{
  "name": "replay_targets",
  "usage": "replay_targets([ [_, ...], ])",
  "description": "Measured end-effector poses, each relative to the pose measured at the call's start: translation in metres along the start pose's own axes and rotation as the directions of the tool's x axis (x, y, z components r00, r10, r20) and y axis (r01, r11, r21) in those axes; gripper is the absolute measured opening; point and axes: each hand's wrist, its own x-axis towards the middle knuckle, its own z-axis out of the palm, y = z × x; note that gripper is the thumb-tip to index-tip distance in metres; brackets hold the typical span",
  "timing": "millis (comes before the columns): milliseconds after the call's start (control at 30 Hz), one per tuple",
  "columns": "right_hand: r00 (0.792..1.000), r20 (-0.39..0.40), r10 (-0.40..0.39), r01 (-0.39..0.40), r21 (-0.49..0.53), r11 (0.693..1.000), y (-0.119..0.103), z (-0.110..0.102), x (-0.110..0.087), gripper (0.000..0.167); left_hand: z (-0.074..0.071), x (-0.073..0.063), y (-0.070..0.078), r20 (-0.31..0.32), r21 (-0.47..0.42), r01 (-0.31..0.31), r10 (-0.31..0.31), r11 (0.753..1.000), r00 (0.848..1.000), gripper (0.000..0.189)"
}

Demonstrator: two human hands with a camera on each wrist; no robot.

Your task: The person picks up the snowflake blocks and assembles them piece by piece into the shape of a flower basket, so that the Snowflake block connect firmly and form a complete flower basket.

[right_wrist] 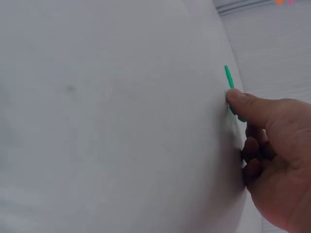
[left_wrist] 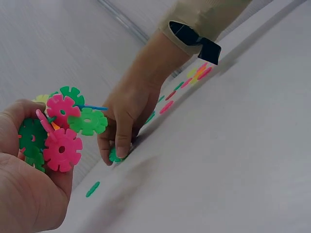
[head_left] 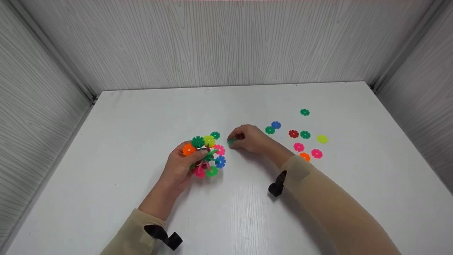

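In my left hand (head_left: 178, 164) I hold a cluster of notched plastic discs (head_left: 211, 156) slotted together, in green, yellow, orange, pink and blue. My thumb lies across it, and the fingers behind are partly hidden. To its right, my right hand (head_left: 251, 138) pinches a green notched disc (left_wrist: 115, 155) between thumb and fingers, low over the white table (head_left: 247, 212). Another green disc (head_left: 215, 135) lies loose just behind the cluster; in the left wrist view this loose disc (left_wrist: 92, 189) shows nearly edge-on.
Several loose discs lie beyond my right forearm: a blue disc (head_left: 276, 124), a dark red disc (head_left: 293, 134), a yellow disc (head_left: 322, 139), an orange disc (head_left: 305, 156), plus pink and green ones. Wood-grain panels (head_left: 226, 42) enclose the table at the back and sides.
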Motion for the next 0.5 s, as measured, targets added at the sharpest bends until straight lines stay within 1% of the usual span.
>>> replay_targets([
  [100,1.0,-0.025,-0.015,0.016,0.075,0.997,0.0,-0.003,-0.015,0.018,0.008,0.002,-0.002,0.002,-0.021,-0.017,0.017,1.0,1.0,0.045],
  [167,0.998,-0.06,-0.037,0.046,0.17,0.984,0.0,-0.007,-0.027,0.019,0.012,0.003,-0.004,-0.002,-0.029,-0.026,0.026,0.999,1.0,0.045],
  [233,0.991,-0.113,-0.065,0.094,0.274,0.957,-0.002,-0.011,-0.039,0.019,0.017,0.004,-0.005,-0.002,-0.031,-0.035,0.035,0.999,0.999,0.044],
  [333,0.973,-0.194,-0.122,0.192,0.404,0.894,-0.007,-0.016,-0.057,0.019,0.022,0.005,-0.009,-0.002,-0.028,-0.045,0.045,0.999,0.999,0.044],
  [433,0.954,-0.238,-0.18,0.274,0.459,0.845,-0.014,-0.016,-0.072,0.02,0.026,0.005,-0.014,-0.005,-0.028,-0.044,0.044,0.999,0.999,0.044],
  [500,0.949,-0.243,-0.204,0.298,0.465,0.834,-0.018,-0.014,-0.08,0.02,0.028,0.005,-0.018,-0.006,-0.024,-0.041,0.041,0.999,0.999,0.044],
])
